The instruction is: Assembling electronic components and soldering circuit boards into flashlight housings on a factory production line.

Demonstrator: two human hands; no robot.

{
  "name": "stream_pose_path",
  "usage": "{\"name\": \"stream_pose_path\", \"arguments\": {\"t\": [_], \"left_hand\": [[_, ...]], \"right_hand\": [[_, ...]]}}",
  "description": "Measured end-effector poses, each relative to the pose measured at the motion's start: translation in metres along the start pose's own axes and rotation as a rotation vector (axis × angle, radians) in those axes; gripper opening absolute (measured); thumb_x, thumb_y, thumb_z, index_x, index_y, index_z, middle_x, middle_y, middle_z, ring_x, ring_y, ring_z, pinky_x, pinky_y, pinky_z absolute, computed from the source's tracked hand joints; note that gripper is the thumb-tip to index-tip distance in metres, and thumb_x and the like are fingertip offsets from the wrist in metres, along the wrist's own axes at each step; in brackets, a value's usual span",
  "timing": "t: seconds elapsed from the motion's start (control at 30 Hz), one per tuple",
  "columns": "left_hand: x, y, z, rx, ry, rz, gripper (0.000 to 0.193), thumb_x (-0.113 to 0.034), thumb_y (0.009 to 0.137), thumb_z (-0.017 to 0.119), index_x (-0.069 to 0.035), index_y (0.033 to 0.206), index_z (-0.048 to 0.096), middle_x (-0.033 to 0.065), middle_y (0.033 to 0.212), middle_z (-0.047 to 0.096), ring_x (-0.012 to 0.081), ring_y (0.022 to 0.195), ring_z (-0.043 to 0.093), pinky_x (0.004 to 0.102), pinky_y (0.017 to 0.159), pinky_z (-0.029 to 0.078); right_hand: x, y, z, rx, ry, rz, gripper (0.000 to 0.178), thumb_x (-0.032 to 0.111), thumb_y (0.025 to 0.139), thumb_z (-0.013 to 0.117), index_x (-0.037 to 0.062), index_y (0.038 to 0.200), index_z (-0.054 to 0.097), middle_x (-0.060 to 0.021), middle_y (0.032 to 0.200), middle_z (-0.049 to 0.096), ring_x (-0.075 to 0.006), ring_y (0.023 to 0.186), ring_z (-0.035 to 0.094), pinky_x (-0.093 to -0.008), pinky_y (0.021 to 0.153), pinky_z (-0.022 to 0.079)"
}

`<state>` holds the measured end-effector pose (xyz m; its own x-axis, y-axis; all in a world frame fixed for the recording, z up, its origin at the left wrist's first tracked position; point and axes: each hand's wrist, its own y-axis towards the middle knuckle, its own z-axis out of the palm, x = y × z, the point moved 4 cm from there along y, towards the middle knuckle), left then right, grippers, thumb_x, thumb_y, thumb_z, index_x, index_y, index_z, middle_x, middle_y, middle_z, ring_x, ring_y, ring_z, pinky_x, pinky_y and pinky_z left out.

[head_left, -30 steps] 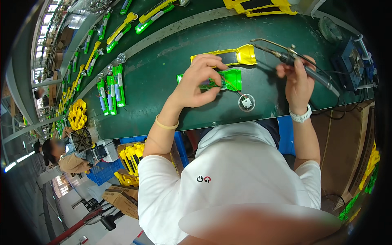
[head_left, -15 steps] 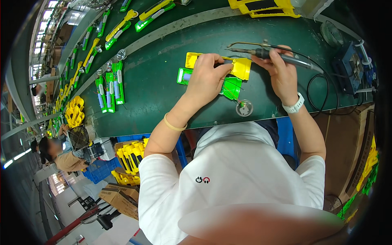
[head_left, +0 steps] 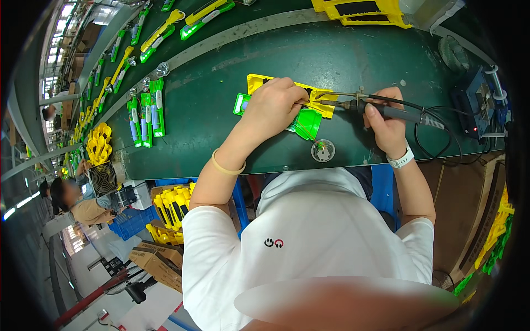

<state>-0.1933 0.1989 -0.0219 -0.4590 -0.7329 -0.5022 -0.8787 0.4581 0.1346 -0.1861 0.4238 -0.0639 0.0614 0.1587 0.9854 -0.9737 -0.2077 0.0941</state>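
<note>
My right hand (head_left: 388, 122) is closed round the dark handle of a soldering iron (head_left: 407, 115), which has a thin wire-feed tube along its top. The iron's tip points left and lies over the yellow plastic shell (head_left: 327, 111). Beside that tip my left hand (head_left: 273, 109) has its thumb and fingers pinched together; what they hold is hidden. Partly under the left hand lies a green plastic shell (head_left: 309, 122). Thin wires run from the green shell to a round clear lamp piece (head_left: 323, 150) near the bench's front edge.
Green light units (head_left: 146, 118) lie in a group at the left. Further units line a rail behind. At the right stand a blue soldering station (head_left: 469, 102) and a looping black cable (head_left: 417, 135). Yellow shells (head_left: 361, 12) sit at the back. Another person (head_left: 91, 207) is far left.
The soldering iron has moved down and its tip now reaches the yellow shell beside my left hand. My right hand has lowered with it. My left hand stays pinched, with little shift.
</note>
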Motion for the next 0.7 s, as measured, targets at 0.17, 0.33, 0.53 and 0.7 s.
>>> {"name": "stream_pose_path", "arguments": {"t": [0.17, 0.33, 0.53, 0.7], "left_hand": [[-0.004, 0.005, -0.001, 0.037, 0.052, -0.011, 0.007, -0.006, 0.072, 0.062, -0.007, 0.078, 0.063, 0.0084, 0.072, 0.055, 0.0269, 0.072, 0.057, 0.0369, 0.063, 0.047], [-0.004, 0.007, 0.001, 0.047, 0.068, -0.031, 0.006, -0.006, 0.072, 0.062, -0.007, 0.078, 0.063, 0.0091, 0.071, 0.055, 0.0275, 0.072, 0.057, 0.0371, 0.064, 0.047], [-0.005, 0.007, 0.002, 0.055, 0.073, -0.022, 0.006, -0.007, 0.072, 0.062, -0.007, 0.078, 0.064, 0.0099, 0.072, 0.055, 0.0279, 0.073, 0.057, 0.0372, 0.065, 0.047], [-0.006, 0.008, 0.002, 0.047, 0.074, -0.013, 0.005, -0.007, 0.072, 0.062, -0.006, 0.077, 0.064, 0.0106, 0.073, 0.056, 0.0287, 0.072, 0.057, 0.0376, 0.064, 0.047]], "right_hand": [[-0.003, 0.002, 0.003, 0.016, -0.089, 0.039, 0.022, 0.009, 0.081, 0.064, 0.0041, 0.091, 0.046, -0.0013, 0.081, 0.05, -0.0058, 0.071, 0.044, -0.0208, 0.062, 0.038], [-0.007, 0.006, 0.002, 0.037, -0.127, 0.059, 0.023, 0.01, 0.08, 0.065, 0.0043, 0.091, 0.046, -0.0006, 0.081, 0.049, -0.0064, 0.071, 0.043, -0.0215, 0.062, 0.038], [-0.006, 0.006, 0.004, 0.036, -0.164, 0.06, 0.023, 0.01, 0.08, 0.065, 0.0045, 0.092, 0.046, -0.0008, 0.081, 0.049, -0.0066, 0.071, 0.043, -0.0218, 0.062, 0.038], [0.003, -0.003, -0.007, -0.011, -0.019, -0.039, 0.023, 0.008, 0.083, 0.062, 0.005, 0.096, 0.044, -0.0032, 0.08, 0.051, -0.0071, 0.063, 0.048, -0.0208, 0.055, 0.041]]}}
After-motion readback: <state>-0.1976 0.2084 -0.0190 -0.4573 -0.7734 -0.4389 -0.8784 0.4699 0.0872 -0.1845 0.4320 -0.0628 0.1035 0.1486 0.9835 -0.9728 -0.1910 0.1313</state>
